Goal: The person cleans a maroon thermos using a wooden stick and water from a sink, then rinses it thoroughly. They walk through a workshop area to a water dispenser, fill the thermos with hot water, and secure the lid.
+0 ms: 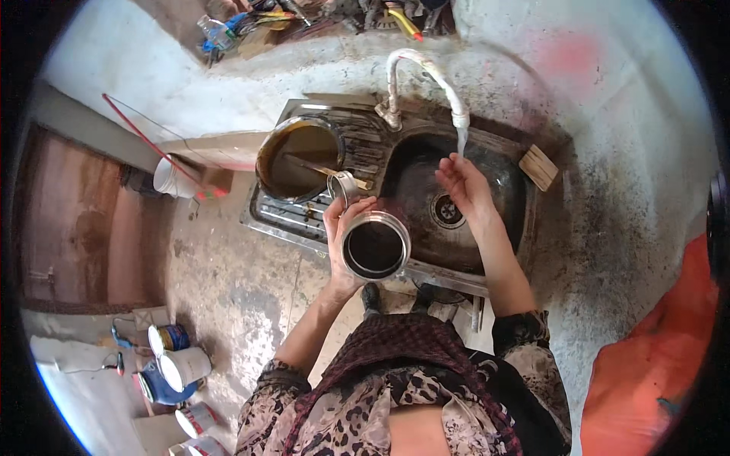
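On the drainboard (pixel 365 140), murky bucket (pixel 264 161), left hand (pixel 337 242) clamped on metal container (pixel 405 249), right hand (pixel 470 186) loosely cupped under faucet (pixel 441 72)

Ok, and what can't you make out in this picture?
In the head view:
Wide-mouthed steel container in the left hand: inner bottom lost in darkness.
Stained bucket: bottom hidden by murky brown liquid.
Orange-red sheet: far side cut off by the fisheye's dark rim.
Lowest pail: cut off by the lower edge.
Clutter along the top: cut by the upper edge, pieces too small to identify.
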The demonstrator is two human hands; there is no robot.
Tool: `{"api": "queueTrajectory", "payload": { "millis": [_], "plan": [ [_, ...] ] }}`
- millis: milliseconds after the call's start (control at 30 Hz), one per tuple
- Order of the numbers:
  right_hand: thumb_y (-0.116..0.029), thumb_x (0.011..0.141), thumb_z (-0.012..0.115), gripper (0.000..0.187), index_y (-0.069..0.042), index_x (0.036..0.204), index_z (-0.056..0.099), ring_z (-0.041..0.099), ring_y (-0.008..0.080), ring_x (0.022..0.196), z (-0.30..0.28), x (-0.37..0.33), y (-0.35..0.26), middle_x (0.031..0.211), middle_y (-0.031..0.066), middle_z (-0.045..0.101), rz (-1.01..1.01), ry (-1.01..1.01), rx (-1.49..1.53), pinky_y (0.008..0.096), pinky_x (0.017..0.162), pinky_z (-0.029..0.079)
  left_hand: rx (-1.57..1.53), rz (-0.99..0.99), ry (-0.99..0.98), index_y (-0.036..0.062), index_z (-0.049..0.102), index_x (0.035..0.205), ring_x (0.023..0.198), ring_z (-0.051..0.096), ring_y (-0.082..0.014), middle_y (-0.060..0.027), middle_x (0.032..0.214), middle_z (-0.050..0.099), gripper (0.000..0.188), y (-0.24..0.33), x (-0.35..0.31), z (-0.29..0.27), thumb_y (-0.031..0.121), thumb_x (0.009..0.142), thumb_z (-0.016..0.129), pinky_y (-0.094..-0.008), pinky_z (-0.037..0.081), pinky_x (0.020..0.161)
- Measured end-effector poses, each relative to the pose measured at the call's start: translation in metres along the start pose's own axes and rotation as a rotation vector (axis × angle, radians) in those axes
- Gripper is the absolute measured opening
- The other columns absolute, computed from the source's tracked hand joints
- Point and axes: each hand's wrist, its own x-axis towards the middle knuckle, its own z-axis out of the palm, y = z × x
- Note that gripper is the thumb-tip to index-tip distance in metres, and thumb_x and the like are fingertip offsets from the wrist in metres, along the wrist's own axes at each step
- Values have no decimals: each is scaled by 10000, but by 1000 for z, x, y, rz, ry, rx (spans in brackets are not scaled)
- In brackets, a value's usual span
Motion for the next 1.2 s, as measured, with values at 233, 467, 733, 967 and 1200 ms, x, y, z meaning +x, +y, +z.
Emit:
{"api": "queueTrajectory", "payload": {
  "millis": [233,467,733,967,1200],
  "plan": [
    [-106,935,423,185,27,1036,504,596,155,757,-9,-5,-9,839,85,575,2,39,-27,314,731,549,110,133,74,17,453,1209,1176,346,-269,-131,1215,438,668,6,15,0,102,628,773,-359,319,986],
    [-95,875,532,391,-21,1237,404,515,213,1076,0,-33,-16,1193,102,488,-40,35,-576,330,815,481,189,227,6,52,411,1209,1167,346,-279,-125,1213,381,803,10,30,5,241,554,834,-389,319,981],
    [-185,593,782,997,-42,1378,184,243,292,1312,42,-99,-11,1422,169,222,-547,-529,-1256,398,1058,217,66,188,-43,47,429,1244,1176,342,-284,-135,1237,424,755,14,25,12,160,590,790,-375,300,992],
    [-141,525,824,1037,-53,1362,218,411,309,1208,33,-109,13,1325,142,393,-662,-617,-1075,354,1004,330,16,57,-169,44,460,1231,1193,311,-255,-98,1217,331,823,10,10,27,307,548,837,-377,300,997],
    [-153,569,827,870,-50,1293,356,494,228,1127,22,-117,16,1253,122,457,-629,-521,-919,341,951,392,52,92,-238,41,366,1300,1158,310,-333,-178,1212,295,972,8,7,30,263,485,848,-396,309,979]
  ]
}}
